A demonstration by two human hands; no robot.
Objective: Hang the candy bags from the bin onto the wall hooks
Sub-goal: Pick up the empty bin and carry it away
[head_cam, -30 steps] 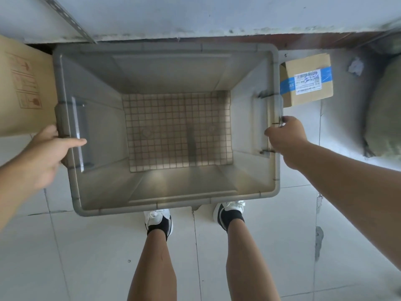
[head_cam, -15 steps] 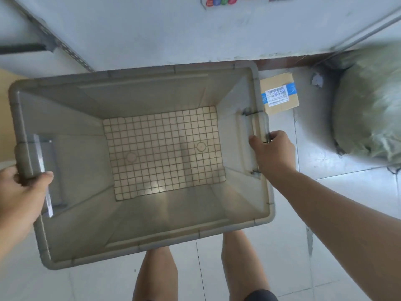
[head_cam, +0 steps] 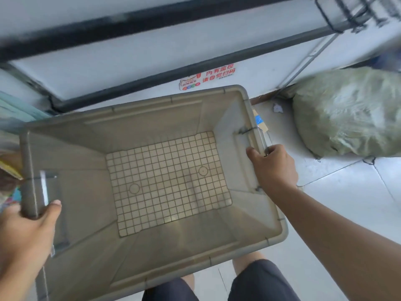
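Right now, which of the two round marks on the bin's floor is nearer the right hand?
The upper-right round mark, by the bin end that the right hand grips; the other mark sits toward the left hand.

The bin (head_cam: 165,109) looks like smooth matt plastic — its floor gridded — and the sack (head_cam: 347,111) coarse, faintly shiny woven plastic.

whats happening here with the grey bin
A person is holding a grey plastic bin up in front of their legs. The left hand grips its left rim and the right hand grips its right rim. The bin looks empty: nothing lies on its gridded bottom. A green sack lies on the tiled floor to the right.
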